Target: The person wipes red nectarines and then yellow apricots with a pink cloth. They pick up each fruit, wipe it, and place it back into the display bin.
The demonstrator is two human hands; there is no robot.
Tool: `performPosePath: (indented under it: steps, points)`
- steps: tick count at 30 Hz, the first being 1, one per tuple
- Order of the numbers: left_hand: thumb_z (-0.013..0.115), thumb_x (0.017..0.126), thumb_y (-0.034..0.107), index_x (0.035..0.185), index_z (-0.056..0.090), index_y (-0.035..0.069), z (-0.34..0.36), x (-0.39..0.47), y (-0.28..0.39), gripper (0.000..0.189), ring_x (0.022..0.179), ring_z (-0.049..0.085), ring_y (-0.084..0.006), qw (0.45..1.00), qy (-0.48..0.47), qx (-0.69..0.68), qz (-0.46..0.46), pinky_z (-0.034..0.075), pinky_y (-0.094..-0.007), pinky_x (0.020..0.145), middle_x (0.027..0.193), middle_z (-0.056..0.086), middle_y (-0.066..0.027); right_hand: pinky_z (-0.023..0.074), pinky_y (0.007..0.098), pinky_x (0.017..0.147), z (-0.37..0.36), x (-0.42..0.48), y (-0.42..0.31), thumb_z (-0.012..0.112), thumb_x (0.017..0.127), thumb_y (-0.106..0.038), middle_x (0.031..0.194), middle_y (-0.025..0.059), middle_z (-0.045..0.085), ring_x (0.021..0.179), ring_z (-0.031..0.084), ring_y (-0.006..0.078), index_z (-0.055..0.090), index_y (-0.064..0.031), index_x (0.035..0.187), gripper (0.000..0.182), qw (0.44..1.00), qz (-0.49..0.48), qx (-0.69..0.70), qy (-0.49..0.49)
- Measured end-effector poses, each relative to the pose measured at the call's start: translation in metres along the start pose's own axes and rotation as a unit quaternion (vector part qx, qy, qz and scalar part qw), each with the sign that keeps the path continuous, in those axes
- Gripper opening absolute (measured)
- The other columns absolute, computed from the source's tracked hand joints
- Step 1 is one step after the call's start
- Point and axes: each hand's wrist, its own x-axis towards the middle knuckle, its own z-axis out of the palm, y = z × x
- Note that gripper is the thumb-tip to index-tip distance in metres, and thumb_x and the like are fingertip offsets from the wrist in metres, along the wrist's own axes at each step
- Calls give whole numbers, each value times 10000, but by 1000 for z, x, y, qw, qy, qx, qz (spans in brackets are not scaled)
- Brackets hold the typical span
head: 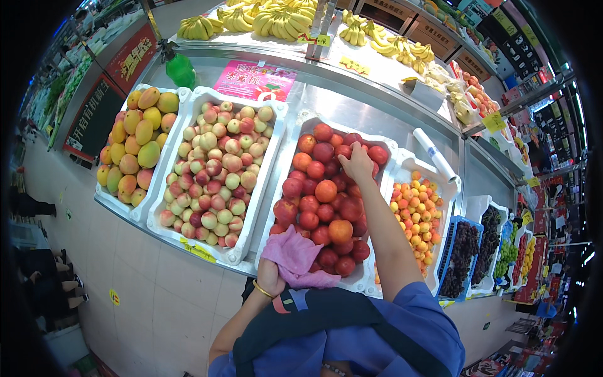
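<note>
My left hand (272,279) grips a crumpled pink cloth (292,257) at the near edge of a white foam crate (279,207). Red and orange nectarine-like fruit (325,191) fills this crate, and the cloth hangs over its near corner. Stretched toward the crate's far right, my right hand (359,164) has its thumb and fingers around a red fruit (344,151). The palm side of that hand is hidden, as is some of the fruit under it.
On the left stand crates of pale pink nectarines (219,165) and mangoes (141,136). To the right are small yellow-red fruit (417,212), a plastic bag roll (433,155) and dark grapes (459,259). A green spray bottle (180,69), a pink sign (254,81) and bananas (285,21) lie beyond.
</note>
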Motion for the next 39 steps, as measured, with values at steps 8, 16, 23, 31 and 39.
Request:
performPosePath:
  steps: [8, 16, 23, 31, 39]
  points:
    - [453, 1068, 253, 1425, 502, 20, 5, -9, 1, 428, 1257, 549, -188, 1000, 20, 10, 6, 424, -359, 1108, 1340, 565, -67, 495, 462, 948, -46, -53, -7, 700, 855, -346, 1207, 199, 624, 1086, 616, 403, 610, -40, 1227, 490, 976, -133, 160, -65]
    - [481, 1060, 253, 1411, 518, 29, 8, -9, -9, 418, 1221, 574, -178, 1000, -4, 2, -5, 438, -355, 1095, 1306, 583, -65, 476, 493, 995, 4, -74, -13, 771, 731, -449, 1274, 178, 624, 1183, 607, 333, 548, -79, 1351, 755, 966, -178, -14, -187]
    - [498, 1054, 246, 1396, 520, 29, 4, -16, -4, 406, 1234, 564, -179, 1000, 17, -10, 9, 436, -361, 1097, 1323, 572, -74, 450, 500, 937, -18, -66, -19, 821, 676, -329, 1187, 109, 652, 1129, 595, 305, 592, -120, 1282, 680, 980, -191, -56, -1]
    - [492, 1056, 248, 1403, 510, 20, 5, -12, -4, 416, 1262, 551, -186, 1000, 4, -19, 8, 426, -364, 1109, 1365, 553, -83, 437, 429, 879, -1, -55, -14, 851, 657, -307, 1169, 34, 656, 1080, 575, 252, 601, -150, 1235, 649, 936, -274, -212, -57]
    - [482, 1061, 256, 1423, 495, 24, 10, -12, -1, 429, 1238, 564, -185, 1000, 16, 6, 13, 436, -359, 1099, 1337, 571, -76, 522, 362, 859, -44, -57, 3, 735, 872, -272, 1074, 117, 688, 980, 649, 227, 659, -68, 1171, 370, 946, -133, 295, -25]
